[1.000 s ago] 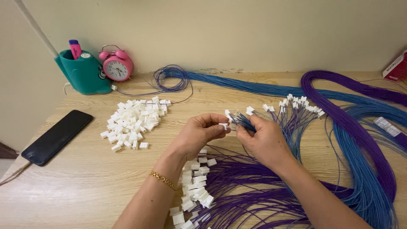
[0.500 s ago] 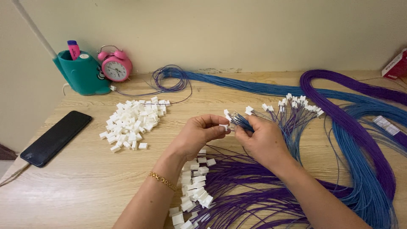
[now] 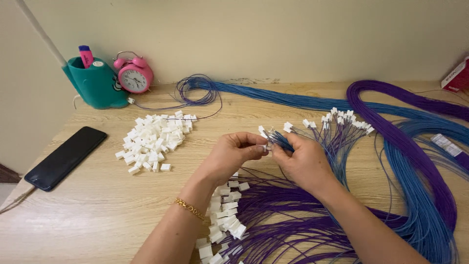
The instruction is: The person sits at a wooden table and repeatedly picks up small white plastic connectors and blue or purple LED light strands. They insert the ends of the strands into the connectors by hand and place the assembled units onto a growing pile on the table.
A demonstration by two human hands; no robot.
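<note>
White connector (image 3: 266, 146) pinched between left hand (image 3: 234, 155) and right hand (image 3: 304, 161) grips; wires (image 3: 286, 142) trail right.

The person is wearing no sleeves in view: both forearms are showing bare up to the lower edge of the picture. The left hand (image 3: 233, 155) is wearing a thin gold chain bracelet (image 3: 190, 209) at the wrist. The right hand (image 3: 304, 162) is wearing nothing at the wrist. Neither hand is gloved.
</note>
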